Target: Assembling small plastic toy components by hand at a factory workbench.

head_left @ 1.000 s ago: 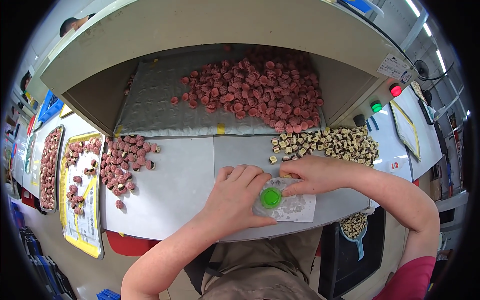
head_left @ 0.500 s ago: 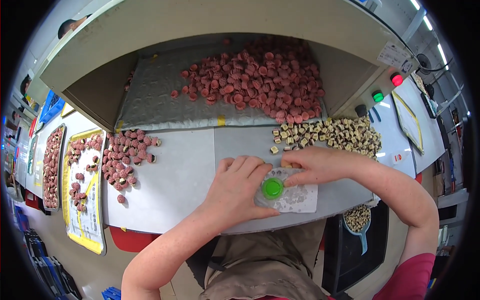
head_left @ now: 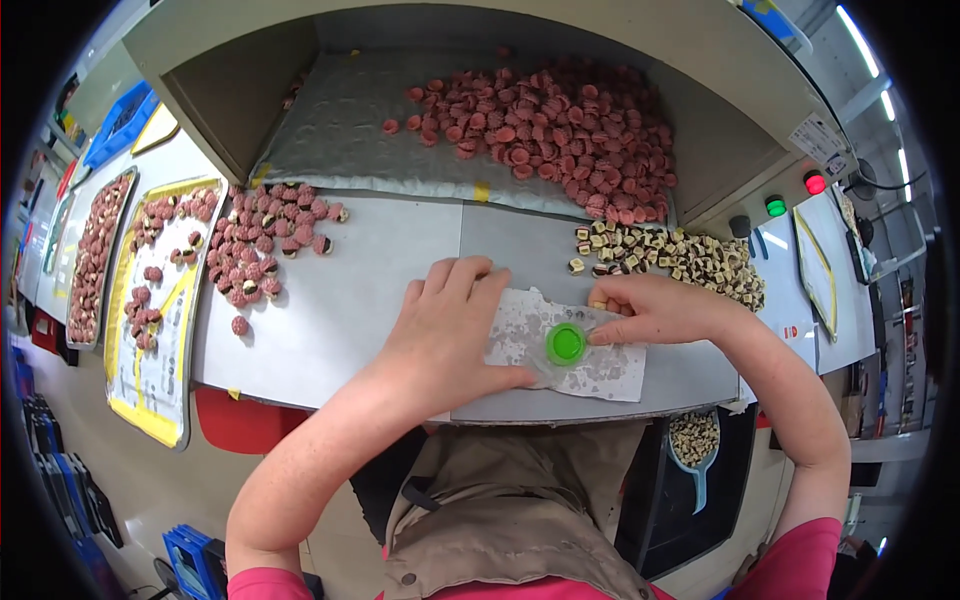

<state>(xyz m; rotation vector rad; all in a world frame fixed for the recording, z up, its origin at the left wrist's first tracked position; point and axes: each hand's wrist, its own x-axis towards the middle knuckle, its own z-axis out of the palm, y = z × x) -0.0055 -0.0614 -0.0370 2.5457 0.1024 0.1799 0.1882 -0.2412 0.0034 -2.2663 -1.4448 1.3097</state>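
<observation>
A small round green mould or cup (head_left: 566,343) stands on a wet-spotted sheet of white paper (head_left: 615,378) at the front of the table. My left hand (head_left: 450,325) lies flat at the paper's left edge, fingers stretched, thumb pointing toward the green cup and apart from it. My right hand (head_left: 655,312) is at the cup's right side with its fingers curled in and its thumb close to the rim. Something small and pale seems to be between those fingers, too hidden to name. Beyond that hand lies a pile of small cream-and-dark cubes (head_left: 690,255).
Dark pink ridged shells (head_left: 560,130) are heaped inside the machine's hood (head_left: 420,30). Pink berry-shaped pieces (head_left: 265,235) lie at left, beside trays (head_left: 180,400) of more. A blue scoop (head_left: 699,490) of small pieces rests in a black bin (head_left: 650,540) below the table.
My left hand has drawn back leftward from the green cup, baring more of the paper. My right hand stays by the cup's right side. The whole view has shifted.
</observation>
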